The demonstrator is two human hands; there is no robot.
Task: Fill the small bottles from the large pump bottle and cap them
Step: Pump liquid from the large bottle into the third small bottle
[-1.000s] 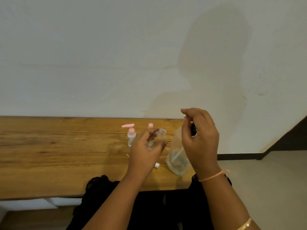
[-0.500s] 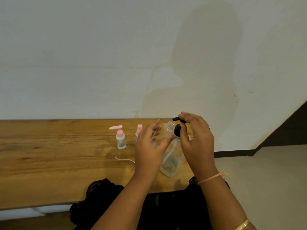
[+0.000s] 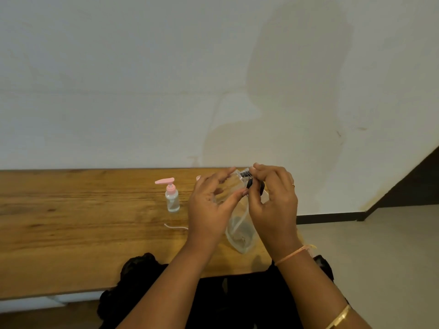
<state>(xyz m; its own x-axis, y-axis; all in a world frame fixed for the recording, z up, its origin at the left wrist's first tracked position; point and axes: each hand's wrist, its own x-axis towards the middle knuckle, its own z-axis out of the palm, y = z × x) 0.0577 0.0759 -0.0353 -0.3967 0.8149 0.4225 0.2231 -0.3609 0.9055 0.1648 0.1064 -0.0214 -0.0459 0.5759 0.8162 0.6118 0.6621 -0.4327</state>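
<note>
Grips uncapped small bottle (image 3: pixel 235 180) in left hand (image 3: pixel 209 205) fingers, mouth at black pump head (image 3: pixel 245 175) pinched by right hand (image 3: pixel 275 205) fingers atop large pump bottle (image 3: pixel 240 231) near worktop (image 3: pixel 71 222) right front corner, counts pink-capped bottle (image 3: pixel 172 198) mid-worktop as likely done, held one not yet filled or capped.
</note>
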